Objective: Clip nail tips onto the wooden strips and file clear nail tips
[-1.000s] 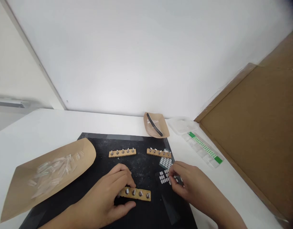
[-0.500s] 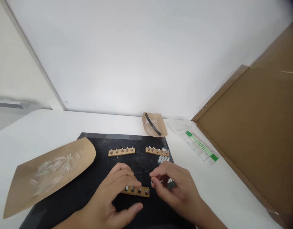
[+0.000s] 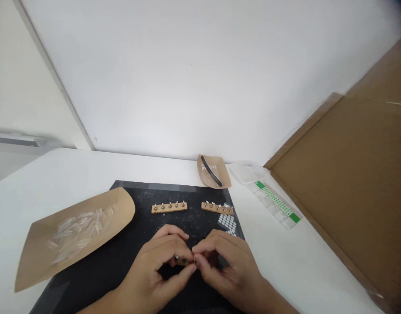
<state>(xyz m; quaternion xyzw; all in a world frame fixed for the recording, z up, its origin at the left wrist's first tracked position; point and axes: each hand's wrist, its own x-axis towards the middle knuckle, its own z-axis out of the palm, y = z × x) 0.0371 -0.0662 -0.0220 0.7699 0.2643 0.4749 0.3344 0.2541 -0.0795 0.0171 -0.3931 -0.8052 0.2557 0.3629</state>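
Note:
My left hand and my right hand meet over the black mat, thumb and finger of each pinched closed. A tiny pale piece shows between their fingertips, mostly hidden and too small to name. Behind my left fingers, a wooden strip with metal studs lies on the mat, largely covered. Under the right hand's far side is a sheet of white oval stickers, partly hidden.
Farther back lie two more studded wooden strips, the left one and the right one, with small white tabs. A cardboard tray of clear nail tips stands left. A small tray holds a black nail file. Right lies a green-labelled plastic case.
My right hand has moved left to meet my left hand. My left thumb and fingers have closed from apart to a pinch. The view has shifted slightly.

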